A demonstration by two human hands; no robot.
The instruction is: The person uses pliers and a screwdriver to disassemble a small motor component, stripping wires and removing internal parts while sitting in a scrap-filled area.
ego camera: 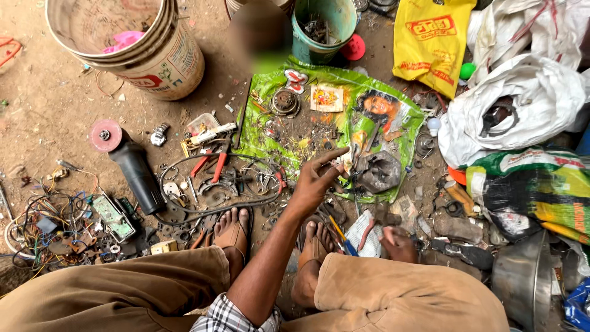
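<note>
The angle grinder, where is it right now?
The angle grinder lies on the dirt at the left of the head view, below the stacked buckets, between the wire tangle and the red-handled pliers.

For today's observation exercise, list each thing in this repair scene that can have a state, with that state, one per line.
Left hand: raised, fingers pinching a small metal part.
Right hand: low beside the knee, closed on a small tool.
Angle grinder: lying flat on the dirt, disc attached.
Red-handled pliers: lying down, handles spread.
White buckets: nested, tilted.
Teal bucket: upright, open.
Green plastic sheet: spread flat, parts scattered on it.
Yellow bag: lying crumpled.
</note>
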